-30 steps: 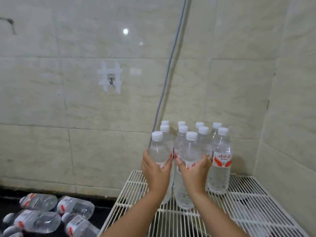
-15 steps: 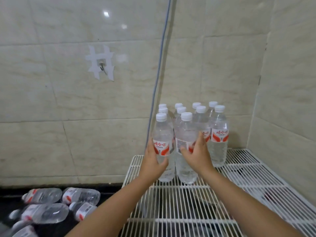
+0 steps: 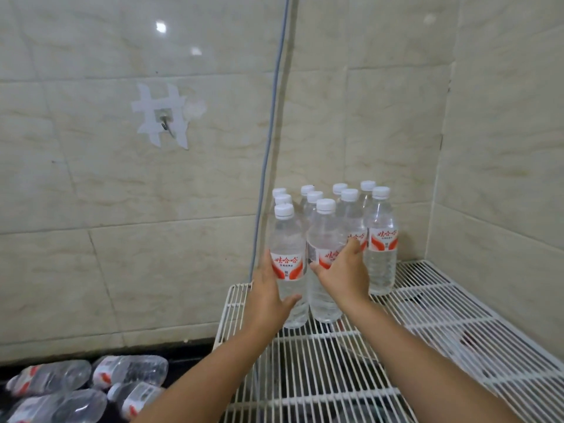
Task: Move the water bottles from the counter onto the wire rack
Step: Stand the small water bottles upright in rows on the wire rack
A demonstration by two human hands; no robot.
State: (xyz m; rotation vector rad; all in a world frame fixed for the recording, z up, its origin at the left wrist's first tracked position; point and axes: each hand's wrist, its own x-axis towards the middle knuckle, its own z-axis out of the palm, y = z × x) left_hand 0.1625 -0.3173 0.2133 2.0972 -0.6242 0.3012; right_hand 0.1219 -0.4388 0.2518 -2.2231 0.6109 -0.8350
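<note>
Clear plastic water bottles with white caps and red-and-white labels (image 3: pixel 381 239) stand upright in a tight cluster at the back of the white wire rack (image 3: pixel 442 325), ten caps showing. At the cluster's front, the left hand (image 3: pixel 268 297) grips one bottle (image 3: pixel 288 267) low on its side, while the right hand (image 3: pixel 343 274) curls around its neighbour (image 3: pixel 325 257); both appear seated on the wires. Left of the rack and lower, several bottles (image 3: pixel 128 372) lie on the dark counter (image 3: pixel 183 349), so roughly two-thirds seems done.
</note>
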